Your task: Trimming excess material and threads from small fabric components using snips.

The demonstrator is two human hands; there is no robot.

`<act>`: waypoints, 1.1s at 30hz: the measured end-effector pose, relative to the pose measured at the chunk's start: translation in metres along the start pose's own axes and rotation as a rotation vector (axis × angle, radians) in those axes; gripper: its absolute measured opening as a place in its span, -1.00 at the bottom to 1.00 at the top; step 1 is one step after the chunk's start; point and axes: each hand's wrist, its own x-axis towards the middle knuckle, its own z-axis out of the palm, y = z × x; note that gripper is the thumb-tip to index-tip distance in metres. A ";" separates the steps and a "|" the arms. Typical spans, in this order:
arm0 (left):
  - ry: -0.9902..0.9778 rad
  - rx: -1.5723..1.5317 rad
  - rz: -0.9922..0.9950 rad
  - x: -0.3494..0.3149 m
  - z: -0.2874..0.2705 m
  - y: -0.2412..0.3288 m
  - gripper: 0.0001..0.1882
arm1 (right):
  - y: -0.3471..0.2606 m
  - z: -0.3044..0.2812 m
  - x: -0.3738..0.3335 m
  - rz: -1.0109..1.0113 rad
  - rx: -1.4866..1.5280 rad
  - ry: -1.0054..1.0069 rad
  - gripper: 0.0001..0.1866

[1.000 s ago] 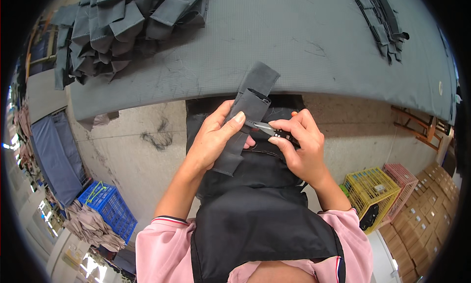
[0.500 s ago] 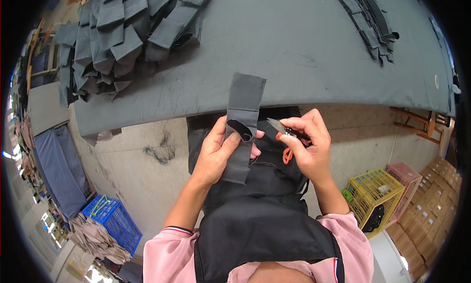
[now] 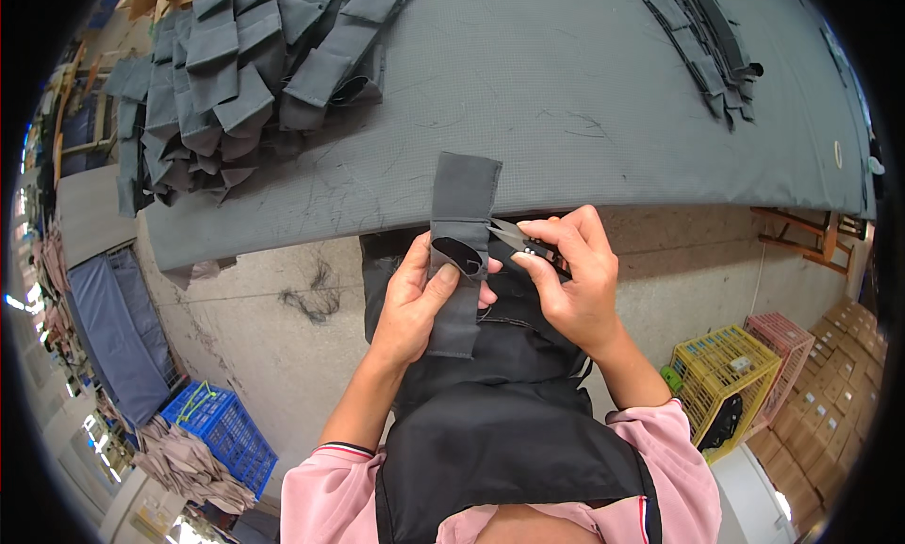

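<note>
A sewn strip of dark grey fabric [image 3: 464, 188] is pinched in my left hand [image 3: 415, 304], thumb in front and fingers behind. Partway down, the strip gapes in a loop with a black inside. In my right hand [image 3: 583, 280] is a pair of thread snips [image 3: 514, 233], its blades parted and their tips at the strip's right edge, close to a seam. The strip's upper end reaches over the edge of the table [image 3: 566, 157]; its lower end hangs above my black apron [image 3: 509, 431].
Folded grey strips [image 3: 222, 82] are heaped at the table's far left, with a smaller bundle [image 3: 702, 49] at far right. Loose threads [image 3: 316, 294] lie on the floor. A blue crate [image 3: 222, 436] stands left; a yellow crate [image 3: 721, 374] and stacked cartons [image 3: 825, 403] stand right.
My right hand has moved left, bringing the snips from beside the strip to its right edge. The strip has turned slightly and shifted a little left in my left hand.
</note>
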 end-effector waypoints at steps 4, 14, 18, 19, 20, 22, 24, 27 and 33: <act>-0.049 -0.085 -0.052 -0.002 0.001 0.003 -0.59 | 0.003 0.003 0.003 -0.152 -0.113 0.030 -0.67; -0.056 -0.101 -0.041 -0.005 0.002 -0.001 -0.56 | -0.005 -0.001 0.003 -0.191 -0.050 0.090 -0.64; -0.063 0.117 0.052 -0.005 0.009 -0.003 -0.48 | 0.003 0.014 0.008 -0.104 0.086 0.010 -0.63; -0.023 0.289 0.079 -0.006 0.010 -0.002 -0.47 | 0.002 0.014 0.006 -0.103 0.098 0.021 -0.61; 0.018 0.461 0.103 -0.006 0.011 -0.001 -0.46 | 0.003 0.015 0.006 -0.152 0.109 0.068 -0.60; 0.050 0.497 0.107 -0.008 0.014 0.002 -0.46 | 0.005 0.016 0.004 -0.193 0.083 0.090 -0.57; 0.064 0.523 0.042 -0.008 0.015 0.003 -0.47 | 0.008 0.018 0.001 -0.216 0.083 0.056 -0.55; 0.064 0.506 0.032 -0.007 0.017 0.005 -0.47 | 0.011 0.020 -0.001 -0.242 0.055 0.013 -0.51; 0.042 0.544 -0.005 -0.008 0.014 0.010 -0.46 | 0.010 0.015 0.004 -0.196 0.125 -0.096 -0.49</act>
